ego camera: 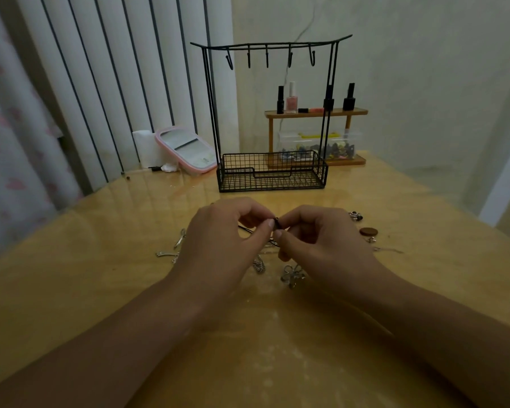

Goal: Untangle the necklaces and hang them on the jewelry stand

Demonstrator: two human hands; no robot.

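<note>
A tangle of silver necklaces (pixel 292 273) lies on the yellow table (pixel 100 290), spread under and around both hands, with pendants and chain ends showing on each side. My left hand (pixel 227 234) and my right hand (pixel 315 234) meet above the pile, and both pinch a dark cord (pixel 276 224) of one necklace between thumb and forefinger. Behind the hands stands the black wire jewelry stand (pixel 271 172) with a basket base and a top bar of several bare hooks (pixel 267 58). Most of the tangle is hidden by my hands.
A small brown disc (pixel 368 231) and loose silver pieces (pixel 356 215) lie right of my right hand. A pink-rimmed mirror (pixel 186 150) leans at the back left. Nail polish bottles (pixel 291 98) stand on a wooden shelf (pixel 315 113) behind the stand. Blinds and walls close the back.
</note>
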